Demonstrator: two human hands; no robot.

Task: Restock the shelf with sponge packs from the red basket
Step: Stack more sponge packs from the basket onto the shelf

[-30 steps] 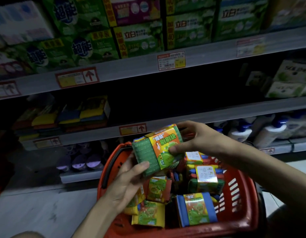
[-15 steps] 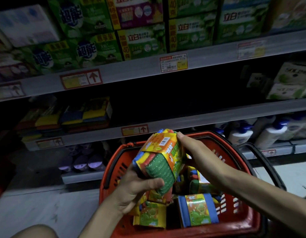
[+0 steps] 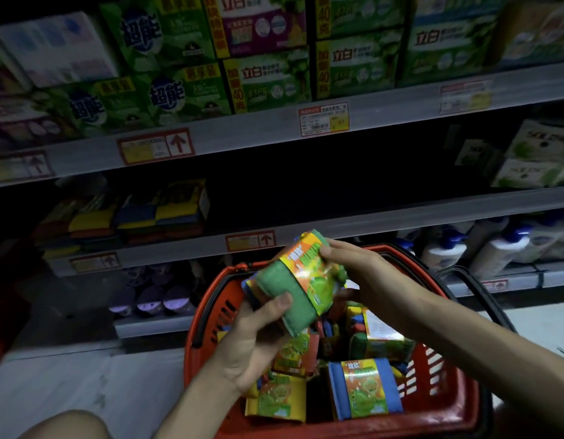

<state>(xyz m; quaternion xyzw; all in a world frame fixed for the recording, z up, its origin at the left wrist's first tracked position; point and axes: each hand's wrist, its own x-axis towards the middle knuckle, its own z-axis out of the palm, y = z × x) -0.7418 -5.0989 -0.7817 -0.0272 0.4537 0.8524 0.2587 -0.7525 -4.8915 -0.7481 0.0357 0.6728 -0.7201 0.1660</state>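
A sponge pack [image 3: 298, 278], green pad facing me under an orange-yellow label, hangs tilted above the red basket [image 3: 432, 421]. My left hand [image 3: 258, 340] grips its lower end, thumb across the green pad. My right hand [image 3: 356, 274] holds the upper right end, fingers curled over the label. Several more sponge packs lie loose in the basket, among them a blue-edged one [image 3: 364, 391] and a yellow one [image 3: 275, 399]. Stacked sponges [image 3: 128, 220] sit at the left of the middle shelf [image 3: 369, 221].
The middle shelf is dark and bare to the right of the stacked sponges. Green detergent boxes [image 3: 268, 77] fill the upper shelf. White bottles [image 3: 496, 248] stand on the lower shelf at right, purple items [image 3: 160, 299] at left. The basket's black handle [image 3: 483, 289] folds right.
Both hands have turned the sponge pack so its green pad faces me, and lifted it slightly. The view has shifted a little; the basket stays put.
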